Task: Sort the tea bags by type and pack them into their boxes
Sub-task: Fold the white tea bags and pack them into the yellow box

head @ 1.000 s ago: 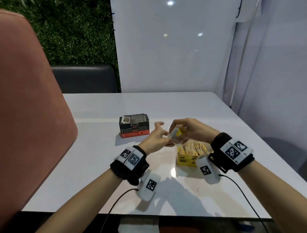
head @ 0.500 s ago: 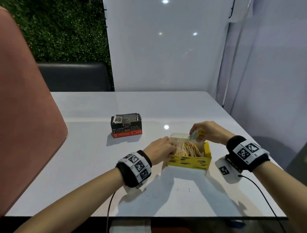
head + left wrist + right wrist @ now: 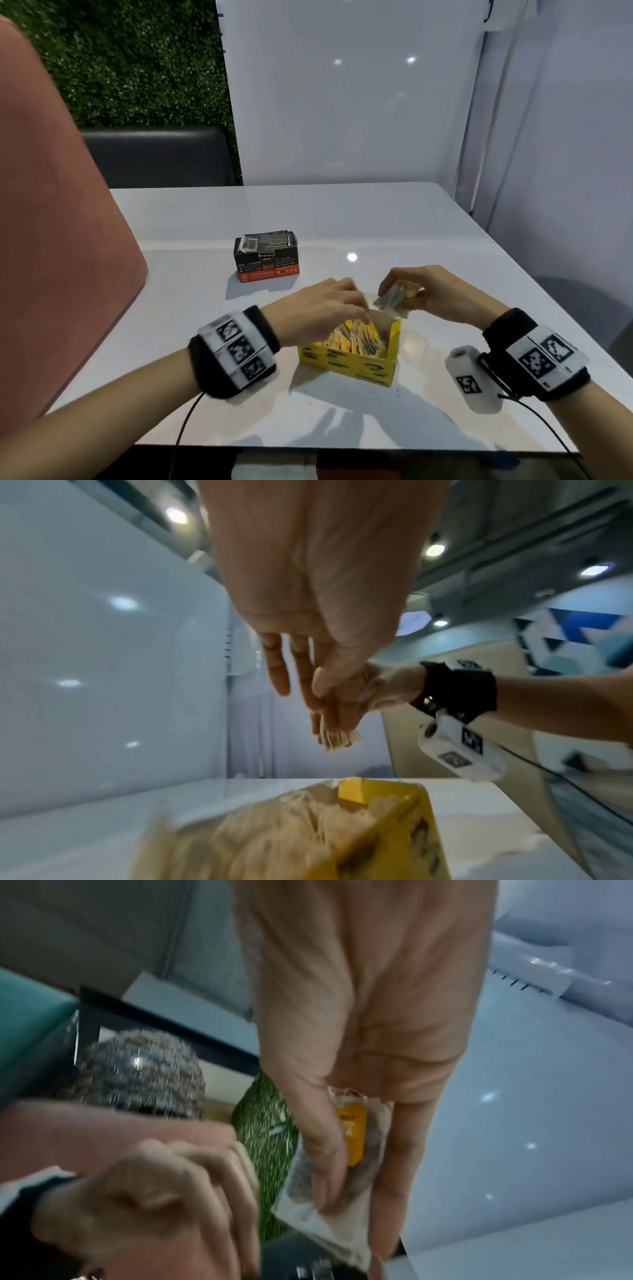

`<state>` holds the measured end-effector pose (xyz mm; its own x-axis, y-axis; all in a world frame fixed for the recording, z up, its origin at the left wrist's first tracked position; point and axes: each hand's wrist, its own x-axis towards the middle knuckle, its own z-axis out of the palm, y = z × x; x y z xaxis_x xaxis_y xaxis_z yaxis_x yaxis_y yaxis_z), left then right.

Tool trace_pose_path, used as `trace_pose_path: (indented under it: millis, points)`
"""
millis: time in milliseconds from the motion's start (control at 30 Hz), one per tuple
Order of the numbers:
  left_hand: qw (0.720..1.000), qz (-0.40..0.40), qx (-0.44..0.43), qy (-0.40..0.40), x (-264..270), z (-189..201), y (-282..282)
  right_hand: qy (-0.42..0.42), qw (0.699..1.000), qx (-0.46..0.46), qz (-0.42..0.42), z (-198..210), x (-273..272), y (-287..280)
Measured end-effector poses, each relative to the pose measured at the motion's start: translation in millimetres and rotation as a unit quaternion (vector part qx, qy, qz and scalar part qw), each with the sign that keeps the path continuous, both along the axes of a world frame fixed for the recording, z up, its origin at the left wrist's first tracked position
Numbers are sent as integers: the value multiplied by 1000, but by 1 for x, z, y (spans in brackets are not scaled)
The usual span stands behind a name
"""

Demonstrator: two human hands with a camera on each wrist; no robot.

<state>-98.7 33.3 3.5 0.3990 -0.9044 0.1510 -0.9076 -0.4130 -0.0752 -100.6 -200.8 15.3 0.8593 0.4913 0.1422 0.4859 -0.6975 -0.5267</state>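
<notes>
Tea bag, yellow-tagged, in right hand

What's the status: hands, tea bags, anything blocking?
Right hand pinches tea bags above yellow box. Left hand open, fingers in the box. Black box apart, untouched. Nothing blocking.

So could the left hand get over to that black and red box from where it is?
Probably yes. The left hand is at the yellow box, holding nothing, and only bare table lies between it and the black and red box.
</notes>
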Motion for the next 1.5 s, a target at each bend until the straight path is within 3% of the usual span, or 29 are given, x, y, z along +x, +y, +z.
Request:
trace_pose_path:
  millis: [100,200,333,467,700,1067,1267,1500]
  points:
    - [989,-105,100,14,13,9,-28,88,995,52,16,10,-17,-12]
    - [970,-163,177,26,21,5,-41,180,982,-22,55,9,-33,-22]
    - [956,-198,214,37,19,-9,-42,148,968,-184,82,-13,-38,-10]
    - [948,-147,276,55,18,-16,-37,116,968,-192,111,-27,-35,1]
    - [953,-152,253,62,30,-25,-9,111,966,-207,113,-27,-32,-2]
    - [959,-129,242,66,24,-34,-9,119,962,-227,93,-5,-27,3]
    - [960,-127,245,57,27,-37,-8,41,979,-166,111,15,-16,30]
    - [958,-84,262,78,16,-19,-8,157,934,-302,107,-10,-7,56]
